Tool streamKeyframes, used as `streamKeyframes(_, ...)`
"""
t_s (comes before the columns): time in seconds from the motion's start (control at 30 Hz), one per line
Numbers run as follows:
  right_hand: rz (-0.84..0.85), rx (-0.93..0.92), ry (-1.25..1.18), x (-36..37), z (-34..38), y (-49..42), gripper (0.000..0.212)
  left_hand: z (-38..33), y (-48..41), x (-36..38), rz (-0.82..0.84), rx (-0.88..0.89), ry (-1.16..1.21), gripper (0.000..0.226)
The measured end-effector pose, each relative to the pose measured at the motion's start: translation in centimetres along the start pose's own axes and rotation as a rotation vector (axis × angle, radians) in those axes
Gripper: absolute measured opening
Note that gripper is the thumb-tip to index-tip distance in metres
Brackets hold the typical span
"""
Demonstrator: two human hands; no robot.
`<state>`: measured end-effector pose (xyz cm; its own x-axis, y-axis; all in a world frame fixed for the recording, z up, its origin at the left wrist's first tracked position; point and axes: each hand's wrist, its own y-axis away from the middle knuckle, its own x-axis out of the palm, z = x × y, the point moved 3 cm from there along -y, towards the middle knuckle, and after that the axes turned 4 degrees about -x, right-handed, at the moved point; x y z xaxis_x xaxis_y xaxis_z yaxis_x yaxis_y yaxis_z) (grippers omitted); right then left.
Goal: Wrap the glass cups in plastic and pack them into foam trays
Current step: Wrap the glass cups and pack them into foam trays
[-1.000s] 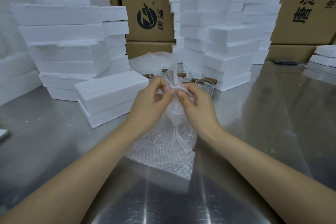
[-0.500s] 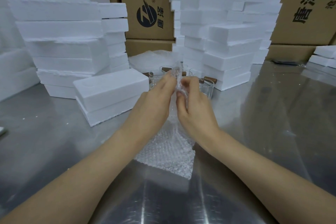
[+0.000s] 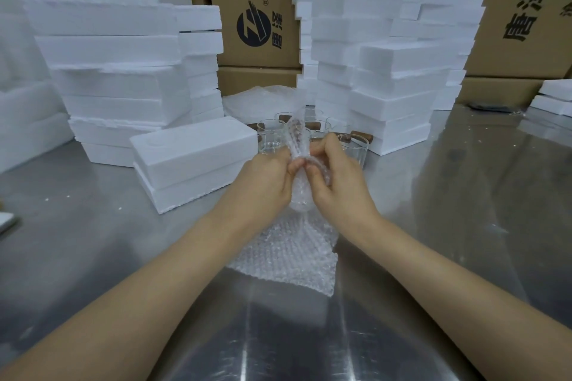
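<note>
Both hands meet over the middle of the table [image 3: 93,241] and hold one sheet of bubble wrap [image 3: 288,257]. The left hand [image 3: 263,185] comes in from the left and the right hand [image 3: 343,189] from the right. The gathered upper part of the sheet passes between them. The fingers [image 3: 291,165] of the left hand are curled and pinch the wrap from its left side. The right hand also has curled fingers, which close over the wrap from the right, and its thumb presses on the near side.

A crumpled end of the wrap stands up above the fingers. Below the hands the sheet hangs down and spreads flat on the table, on the near side. I cannot tell if a cup is inside the gathered part, because the plastic is too cloudy.

Just beyond the hands, several bare glass cups [image 3: 270,141] stand upright on the table in a group. To the left of the hands lies a foam tray [image 3: 192,148], one white piece on top of another, turned at an angle. Tall stacks of foam trays [image 3: 117,77] rise at the far left and the far right. A loose pile of plastic [image 3: 257,102] lies behind the cups. Brown cardboard boxes [image 3: 257,3] stand at the far edge.
</note>
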<state>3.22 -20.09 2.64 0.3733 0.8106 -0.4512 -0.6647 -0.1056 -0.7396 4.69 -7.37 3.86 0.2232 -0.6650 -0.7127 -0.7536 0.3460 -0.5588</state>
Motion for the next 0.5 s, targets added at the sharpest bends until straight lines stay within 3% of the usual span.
streamKeyframes(0.27,0.051,0.072,0.079,0.6,0.5,0.3,0.025,-0.3,0.2,0.2,-0.050,-0.092,0.045,0.010)
streamKeyframes(0.43,-0.053,0.264,-0.342,0.6,0.9,-0.1,0.058,0.4,-0.2,-1.6,-0.345,-0.253,0.289,0.010)
streamKeyframes(0.5,0.018,0.361,-0.538,1.3,1.0,-0.1,0.052,0.4,-0.2,-1.7,-0.395,-0.241,0.385,0.013)
